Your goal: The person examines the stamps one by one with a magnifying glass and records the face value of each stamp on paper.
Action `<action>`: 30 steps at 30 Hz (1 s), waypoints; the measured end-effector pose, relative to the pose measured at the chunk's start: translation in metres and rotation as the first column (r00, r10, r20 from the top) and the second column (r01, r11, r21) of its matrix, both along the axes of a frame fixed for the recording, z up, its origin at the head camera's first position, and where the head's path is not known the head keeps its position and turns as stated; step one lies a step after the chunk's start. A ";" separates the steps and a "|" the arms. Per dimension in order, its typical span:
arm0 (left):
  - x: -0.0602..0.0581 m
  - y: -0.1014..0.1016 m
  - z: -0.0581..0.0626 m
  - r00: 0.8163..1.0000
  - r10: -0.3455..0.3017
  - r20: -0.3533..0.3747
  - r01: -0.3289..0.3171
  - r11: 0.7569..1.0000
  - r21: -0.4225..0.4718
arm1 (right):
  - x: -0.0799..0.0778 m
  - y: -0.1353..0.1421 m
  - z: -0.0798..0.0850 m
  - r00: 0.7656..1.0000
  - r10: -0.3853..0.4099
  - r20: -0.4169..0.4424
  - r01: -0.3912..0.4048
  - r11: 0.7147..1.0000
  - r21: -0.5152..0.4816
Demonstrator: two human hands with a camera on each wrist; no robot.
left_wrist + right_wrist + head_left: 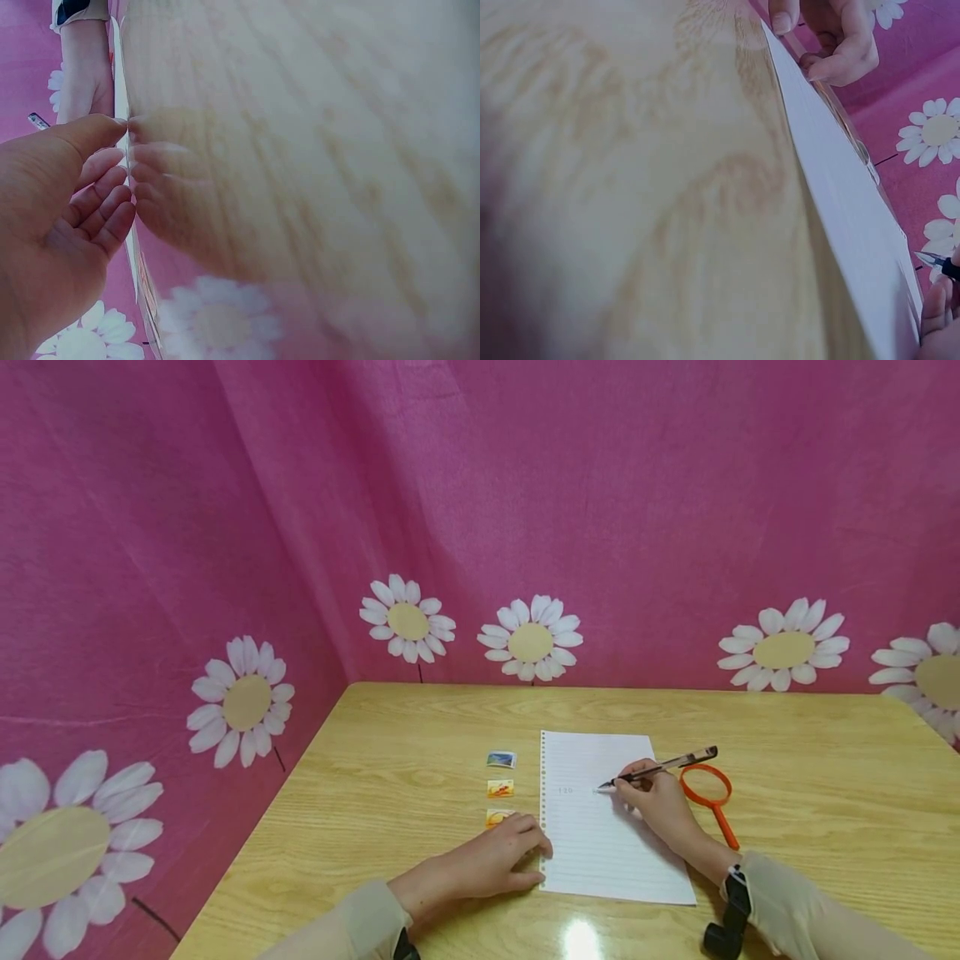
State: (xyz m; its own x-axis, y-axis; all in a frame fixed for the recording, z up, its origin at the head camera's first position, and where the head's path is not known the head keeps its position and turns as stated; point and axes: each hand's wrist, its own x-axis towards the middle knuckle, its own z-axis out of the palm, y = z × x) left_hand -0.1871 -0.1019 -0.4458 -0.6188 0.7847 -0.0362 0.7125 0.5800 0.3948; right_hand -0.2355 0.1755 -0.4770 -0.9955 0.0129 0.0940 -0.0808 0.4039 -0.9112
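Note:
A lined, hole-punched sheet of paper lies on the table with faint writing that looks like "120" near its left side. My right hand pinches a black gel pen, its tip at a small mark near the middle of the sheet. In the right wrist view the pen tip shows beside the fingers. At the sheet's left edge rests my left hand, fingertips on the surface and fingers loosely bent. The left wrist view shows this hand holding nothing.
Three small picture stamps or cards stand in a column left of the sheet: a blue one, a yellow one, and another yellow one partly covered by my left hand. An orange-red magnifying glass lies right of my right hand.

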 end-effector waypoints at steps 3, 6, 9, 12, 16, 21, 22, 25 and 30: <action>0.000 0.000 0.000 1.000 -0.003 -0.005 0.003 1.000 0.001 | -0.001 0.001 0.000 1.000 0.004 0.020 -0.004 0.999 -0.036; 0.000 0.000 0.001 1.000 -0.004 -0.008 0.004 1.000 0.002 | -0.002 0.002 0.001 0.999 0.005 0.045 -0.002 0.997 -0.071; 0.001 0.001 0.001 1.000 -0.003 -0.009 0.003 1.000 0.003 | -0.002 0.003 0.002 0.998 0.008 0.059 -0.003 0.996 -0.093; 0.001 0.001 0.001 1.000 -0.003 -0.016 0.003 1.000 0.003 | -0.002 0.004 0.002 0.998 0.016 0.060 -0.009 0.993 -0.116; 0.001 0.001 0.000 1.000 -0.004 -0.021 0.004 1.000 0.003 | -0.001 0.005 0.004 0.998 0.020 0.055 -0.012 0.990 -0.139; 0.000 0.002 0.001 1.000 0.004 -0.012 -0.004 1.000 0.002 | -0.001 0.007 0.009 0.999 0.030 0.040 -0.023 0.988 -0.152; 0.000 0.001 0.001 1.000 0.006 -0.011 -0.006 1.000 0.001 | 0.000 0.008 0.010 0.999 0.034 0.035 -0.028 0.987 -0.159; 0.000 0.001 0.001 1.000 0.009 -0.009 -0.009 1.000 -0.001 | 0.000 0.009 0.012 0.999 0.042 0.023 -0.037 0.985 -0.169; 0.001 0.001 0.000 1.000 0.008 -0.007 -0.008 1.000 -0.004 | 0.001 0.010 0.014 0.999 0.040 0.017 -0.036 0.984 -0.173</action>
State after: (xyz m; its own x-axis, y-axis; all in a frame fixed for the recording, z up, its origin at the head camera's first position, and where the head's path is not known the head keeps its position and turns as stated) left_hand -0.1862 -0.1011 -0.4457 -0.6254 0.7796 -0.0347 0.7106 0.5873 0.3873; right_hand -0.2346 0.1858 -0.4631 -0.9973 -0.0107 0.0730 -0.0735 0.2375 -0.9686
